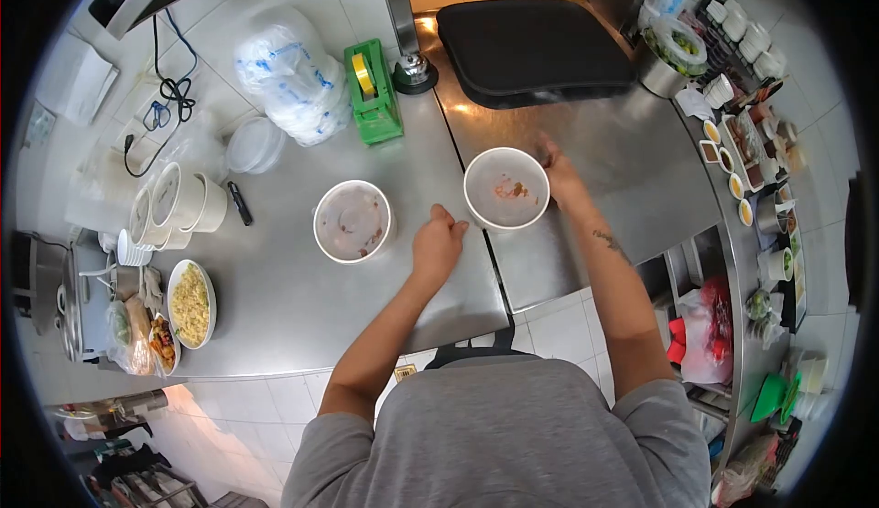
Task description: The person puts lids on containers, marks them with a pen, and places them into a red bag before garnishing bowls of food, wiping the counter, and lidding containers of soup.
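Observation:
My right hand is at the right side of a round white takeaway bowl, its fingers against the wall near the rim. A cloudy translucent lid seems to cover this bowl, with reddish and brown bits of food showing. My left hand is just left of that bowl, apart from it, with fingers curled in and nothing visible in them. Further left on the steel counter stands a second white bowl, also seemingly lidded, with dark bits showing. Neither bowl looks tilted.
A green tape dispenser, a call bell and bagged plastic lids stand at the back. A black bag lies behind the right bowl. Stacked white tubs, a black marker and a rice bowl are left.

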### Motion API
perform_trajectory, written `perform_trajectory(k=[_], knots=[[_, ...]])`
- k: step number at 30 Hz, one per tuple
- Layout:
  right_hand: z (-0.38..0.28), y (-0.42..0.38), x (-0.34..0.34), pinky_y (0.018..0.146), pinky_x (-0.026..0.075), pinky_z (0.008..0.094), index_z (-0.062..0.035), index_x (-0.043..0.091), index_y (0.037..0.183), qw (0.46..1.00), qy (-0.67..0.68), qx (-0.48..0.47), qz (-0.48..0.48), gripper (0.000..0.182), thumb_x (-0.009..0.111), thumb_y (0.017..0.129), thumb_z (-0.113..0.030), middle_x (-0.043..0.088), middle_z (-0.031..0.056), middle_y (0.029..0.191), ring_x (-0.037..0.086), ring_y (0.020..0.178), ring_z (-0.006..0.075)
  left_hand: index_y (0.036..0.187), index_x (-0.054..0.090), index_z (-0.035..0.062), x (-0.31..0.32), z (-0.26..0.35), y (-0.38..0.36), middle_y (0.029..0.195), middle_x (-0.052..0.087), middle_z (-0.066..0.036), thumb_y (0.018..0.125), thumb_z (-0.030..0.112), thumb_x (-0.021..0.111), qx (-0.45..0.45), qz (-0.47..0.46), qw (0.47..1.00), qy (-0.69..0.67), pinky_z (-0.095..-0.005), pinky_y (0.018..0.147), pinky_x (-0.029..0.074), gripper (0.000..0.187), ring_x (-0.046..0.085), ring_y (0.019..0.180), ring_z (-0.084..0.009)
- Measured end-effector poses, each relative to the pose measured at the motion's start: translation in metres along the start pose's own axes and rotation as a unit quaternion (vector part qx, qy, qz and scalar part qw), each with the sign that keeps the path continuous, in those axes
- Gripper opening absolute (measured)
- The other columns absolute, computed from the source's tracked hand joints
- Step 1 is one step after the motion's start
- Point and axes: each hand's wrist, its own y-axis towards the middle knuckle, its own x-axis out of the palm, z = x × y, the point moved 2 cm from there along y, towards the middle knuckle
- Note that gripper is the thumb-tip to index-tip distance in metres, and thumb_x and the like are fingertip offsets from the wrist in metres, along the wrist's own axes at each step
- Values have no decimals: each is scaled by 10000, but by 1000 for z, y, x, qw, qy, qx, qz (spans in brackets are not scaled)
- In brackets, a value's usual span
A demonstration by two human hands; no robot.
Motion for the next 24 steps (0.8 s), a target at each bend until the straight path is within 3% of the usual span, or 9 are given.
perform_trajectory(k=[2, 3, 5, 6, 8, 14, 17, 20, 24], knots=[[5, 8, -8, 633, 471, 249, 15, 535, 1200, 978, 198, 51, 46, 404, 624, 856, -177, 620, 104, 1037, 554, 723, 120, 1001, 519, -11, -19, 20, -12, 761, 612, -125, 901, 279, 548, -62, -26, 995, -74, -385, 664, 477, 309, 603, 756, -246], [8, 10, -9, 636, 474, 258, 16, 555, 1176, 951, 293, 78, 65, 389, 628, 858, -194, 623, 99, 1021, 558, 745, 122, 1090, 463, -28, -20, 27, -17, 906, 584, -164, 915, 300, 521, -89, -38, 984, -150, -376, 766, 442, 376, 568, 890, -262], [-2, -14, 11, 672, 480, 271, 3, 581, 1134, 934, 328, 141, -3, 338, 623, 863, -196, 625, 86, 987, 568, 792, 131, 1269, 351, -60, -10, 42, -30, 1196, 528, -242, 942, 342, 466, -149, -63, 941, -298, -359, 971, 373, 531, 497, 1158, -293], [-12, -30, 20, 689, 483, 278, -4, 594, 1113, 923, 345, 170, -35, 314, 620, 866, -196, 625, 79, 971, 573, 816, 136, 1313, 287, -47, -5, 49, -31, 1269, 454, -223, 948, 352, 448, -126, -64, 931, -337, -353, 1010, 308, 564, 414, 1218, -290], [-41, -59, 22, 727, 481, 276, -16, 572, 1141, 910, 396, 118, -36, 334, 621, 866, -198, 619, 72, 975, 579, 850, 146, 1403, 160, -19, 1, 63, -24, 1414, 306, -186, 960, 371, 411, -73, -66, 904, -417, -340, 1089, 180, 641, 247, 1337, -282], [-61, -87, 25, 788, 472, 280, -40, 509, 1136, 850, 516, 92, -50, 344, 622, 862, -216, 586, 59, 1002, 571, 912, 148, 1281, 334, 9, -40, 75, -2, 1136, 481, -144, 949, 369, 453, -16, 14, 924, -381, -318, 946, 345, 504, 456, 1075, -222], [-62, -92, 33, 797, 469, 283, -48, 506, 1082, 841, 534, 82, -38, 297, 615, 864, -219, 575, 63, 995, 564, 924, 146, 1192, 396, 21, -51, 62, 12, 916, 515, -103, 932, 399, 480, -93, -23, 911, -401, -303, 824, 397, 466, 489, 880, -181], [-61, -96, 39, 826, 460, 305, -49, 491, 1101, 853, 515, 73, -37, 322, 567, 889, -279, 565, 75, 1010, 559, 944, 163, 1152, 418, 19, -66, 62, 10, 800, 551, -113, 914, 456, 483, -79, -45, 963, -255, -337, 746, 424, 502, 545, 798, -214], [-55, -103, 43, 894, 444, 345, -49, 444, 1186, 850, 503, 94, -124, 425, 523, 908, -360, 536, 101, 1101, 528, 1058, 199, 1135, 423, 34, -82, 59, 13, 749, 568, -158, 909, 486, 460, -68, -49, 975, -207, -378, 691, 426, 507, 575, 748, -274]])
